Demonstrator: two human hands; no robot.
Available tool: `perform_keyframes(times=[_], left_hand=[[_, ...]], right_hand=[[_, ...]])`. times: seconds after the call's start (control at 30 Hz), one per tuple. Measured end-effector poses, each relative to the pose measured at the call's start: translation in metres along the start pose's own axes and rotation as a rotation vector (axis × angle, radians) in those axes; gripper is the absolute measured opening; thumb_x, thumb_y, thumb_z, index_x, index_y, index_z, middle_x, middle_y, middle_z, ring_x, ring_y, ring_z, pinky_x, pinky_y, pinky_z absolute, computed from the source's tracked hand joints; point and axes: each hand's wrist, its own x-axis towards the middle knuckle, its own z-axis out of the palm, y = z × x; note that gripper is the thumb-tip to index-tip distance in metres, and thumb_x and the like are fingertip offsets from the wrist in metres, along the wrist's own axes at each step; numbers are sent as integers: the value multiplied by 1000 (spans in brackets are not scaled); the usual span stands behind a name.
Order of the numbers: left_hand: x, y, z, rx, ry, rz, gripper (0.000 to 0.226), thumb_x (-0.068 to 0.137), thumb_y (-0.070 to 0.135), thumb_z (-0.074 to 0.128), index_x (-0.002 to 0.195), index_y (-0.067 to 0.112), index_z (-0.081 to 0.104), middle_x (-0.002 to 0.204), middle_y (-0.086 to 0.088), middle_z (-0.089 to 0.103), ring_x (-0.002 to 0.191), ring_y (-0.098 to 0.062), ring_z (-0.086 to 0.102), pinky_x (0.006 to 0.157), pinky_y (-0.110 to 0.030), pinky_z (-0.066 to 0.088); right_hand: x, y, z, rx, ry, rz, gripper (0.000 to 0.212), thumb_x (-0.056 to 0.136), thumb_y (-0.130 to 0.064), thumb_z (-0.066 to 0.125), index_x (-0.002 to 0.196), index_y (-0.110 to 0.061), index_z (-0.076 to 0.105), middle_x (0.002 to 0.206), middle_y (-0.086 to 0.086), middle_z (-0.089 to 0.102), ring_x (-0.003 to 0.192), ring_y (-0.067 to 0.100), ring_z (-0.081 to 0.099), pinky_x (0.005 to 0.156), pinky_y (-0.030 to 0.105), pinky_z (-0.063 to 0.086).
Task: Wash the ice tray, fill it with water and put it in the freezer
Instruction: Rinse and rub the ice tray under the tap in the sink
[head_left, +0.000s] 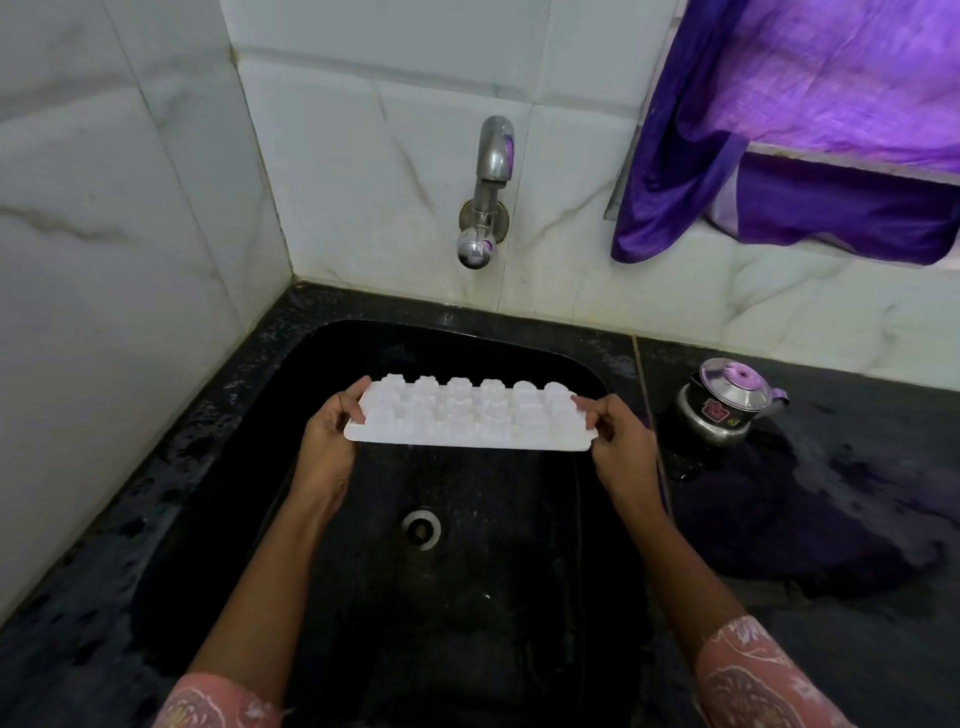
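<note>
— Both ends are held: my left hand (332, 431) grips the tray's nine o'clock end, fingers curled round its edge, and my right hand (618, 436) grips the three o'clock end the same way.

— Where's the ice tray itself?

— The ice tray (467, 418) hangs roughly level over the black sink (493, 597), touching nothing but my hands. The drain (422, 527) lies at six o'clock from it, and the tap (488, 192) is on the wall at twelve o'clock. It looks turned underside up, with the cell bumps facing me.

— So how far along are you?

— Early, I'd judge. No water shows at the spout, and I can't tell whether the tray is wet or has been washed. Filling isn't done, since cells facing down would hold nothing. The freezer isn't in view at all.

— Anything else near?

— A steel pot (722, 410) sits on the counter at three o'clock, well apart from the tray.
</note>
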Motion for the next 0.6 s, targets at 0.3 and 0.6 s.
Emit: perform_keyframes(times=[0.3, 0.6], left_hand=[[-13, -16, 0, 92, 31, 16, 35, 78, -21, 54, 67, 10, 44, 127, -9, 54, 114, -18, 53, 96, -31, 42], [-23, -23, 8, 207, 115, -2, 30, 88, -2, 55, 113, 14, 57, 91, -2, 64, 87, -17, 60, 72, -26, 48]], right_hand=[[-10, 11, -7, 12, -60, 65, 41, 76, 17, 54, 64, -21, 51, 89, -6, 68, 86, -4, 63, 70, 2, 44], [-29, 14, -10, 226, -59, 264, 34, 77, 3, 66, 80, -28, 54, 78, -1, 65, 77, 15, 63, 71, 26, 49]])
